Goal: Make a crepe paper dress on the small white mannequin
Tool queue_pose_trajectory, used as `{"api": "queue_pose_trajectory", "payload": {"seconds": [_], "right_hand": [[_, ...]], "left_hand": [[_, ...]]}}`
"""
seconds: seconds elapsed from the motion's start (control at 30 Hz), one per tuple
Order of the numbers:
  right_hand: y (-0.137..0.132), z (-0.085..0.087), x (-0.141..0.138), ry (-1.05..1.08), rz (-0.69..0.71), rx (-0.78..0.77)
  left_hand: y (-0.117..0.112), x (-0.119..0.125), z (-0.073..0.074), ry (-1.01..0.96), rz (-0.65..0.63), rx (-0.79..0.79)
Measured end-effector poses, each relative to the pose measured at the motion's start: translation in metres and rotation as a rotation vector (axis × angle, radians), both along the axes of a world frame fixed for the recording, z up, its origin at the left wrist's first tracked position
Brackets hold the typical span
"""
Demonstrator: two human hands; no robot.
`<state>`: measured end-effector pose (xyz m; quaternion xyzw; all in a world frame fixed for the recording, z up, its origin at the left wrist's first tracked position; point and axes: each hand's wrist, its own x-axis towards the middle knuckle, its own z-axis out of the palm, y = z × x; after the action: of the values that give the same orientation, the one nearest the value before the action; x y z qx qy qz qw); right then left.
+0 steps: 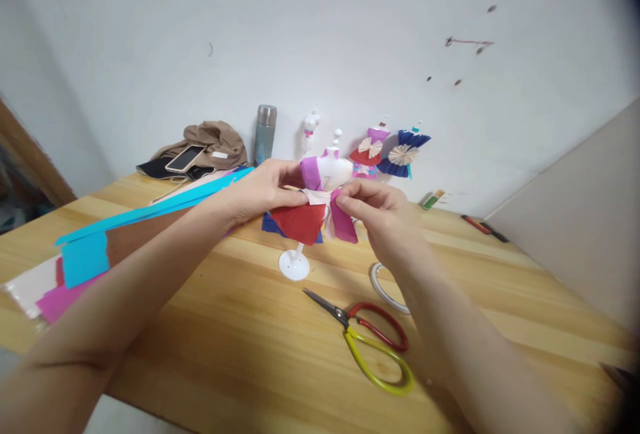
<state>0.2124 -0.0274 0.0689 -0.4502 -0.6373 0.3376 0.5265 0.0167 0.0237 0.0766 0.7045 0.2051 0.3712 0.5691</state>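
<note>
A small white dress-form mannequin (339, 169) stands on a round white base (294, 265), wearing crepe-like paper pieces. Magenta paper covers one side of its chest, and a red paper skirt (301, 222) flares below a pale pink waist strip (317, 198). At the waist's left side, my left hand (267, 189) is closed, thumb pressed on the end of the pale pink strip. My right hand (380, 211) pinches a magenta paper piece (345, 221) at the waist's right side. The fingers behind the mannequin are partly hidden.
Scissors (343, 316) with red and yellow handles lie in front, beside a white tape roll (389, 291). Coloured paper sheets (87, 259) lie left. Behind stand a thermos (265, 134), a phone (185, 159) on brown cloth and dressed mannequins (403, 154) along the wall.
</note>
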Motion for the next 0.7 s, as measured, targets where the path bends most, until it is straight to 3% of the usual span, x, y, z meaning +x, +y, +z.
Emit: {"api": "queue_pose_trajectory", "payload": {"seconds": [0.37, 0.7], "right_hand": [[0.0008, 0.0014, 0.0054, 0.065, 0.016, -0.023], [-0.0008, 0.0007, 0.0004, -0.055, -0.009, 0.016]], "left_hand": [[-0.0015, -0.0007, 0.0041, 0.053, 0.027, 0.03], [-0.0009, -0.001, 0.0037, 0.053, 0.017, 0.04]]}}
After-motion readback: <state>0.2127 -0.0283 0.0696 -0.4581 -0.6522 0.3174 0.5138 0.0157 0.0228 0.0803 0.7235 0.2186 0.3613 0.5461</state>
